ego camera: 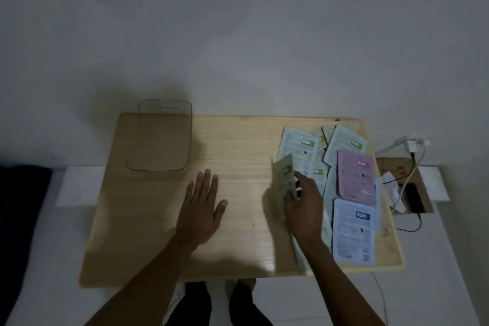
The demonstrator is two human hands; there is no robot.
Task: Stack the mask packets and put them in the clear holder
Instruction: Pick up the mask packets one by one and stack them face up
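Note:
Several mask packets lie scattered over the right part of the wooden table, among them a pink one, a blue-labelled one and green-labelled ones. My right hand grips a pale green packet, lifted and tilted on edge at the left side of the pile. Flat on the table's middle, my left hand has its fingers spread and holds nothing. The clear holder stands empty at the table's far left corner.
A cardboard box with a dark phone and cables sits just off the table's right edge, with a white charger behind it. A grey wall rises behind the table. My feet show below the front edge.

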